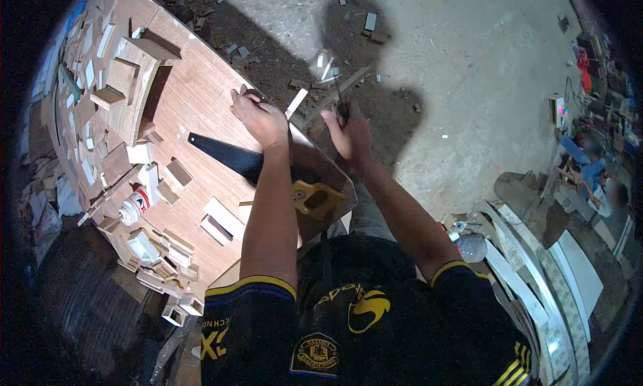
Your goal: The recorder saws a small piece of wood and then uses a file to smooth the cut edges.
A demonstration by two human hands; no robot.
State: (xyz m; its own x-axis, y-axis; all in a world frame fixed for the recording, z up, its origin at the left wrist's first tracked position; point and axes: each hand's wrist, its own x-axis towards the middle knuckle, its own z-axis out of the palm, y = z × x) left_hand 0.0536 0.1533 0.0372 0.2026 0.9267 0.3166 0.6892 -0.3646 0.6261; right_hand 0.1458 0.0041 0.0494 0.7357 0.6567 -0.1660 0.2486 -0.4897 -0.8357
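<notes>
Hands held apart at the workbench's edge: on the left hand [262,123] the fingers are curled, and from where I stand I can't tell whether anything sits in them. Right hand [355,138] out past the bench, closed round a dark, slim object [343,110] too blurred to name. Between the two, a white-faced wooden strip [297,103] juts out just beside the left wrist.

Below that, a handsaw [224,154] lies on the workbench [204,74], its black blade passing under the left forearm, its yellowish wooden handle [320,198] near the person's waist. Farther left stand a wooden assembly [137,61], a tipped white tub [134,207] with a red band, and a heap of small wooden box pieces [164,259]. Offcuts [370,21] litter the concrete floor [475,71].
</notes>
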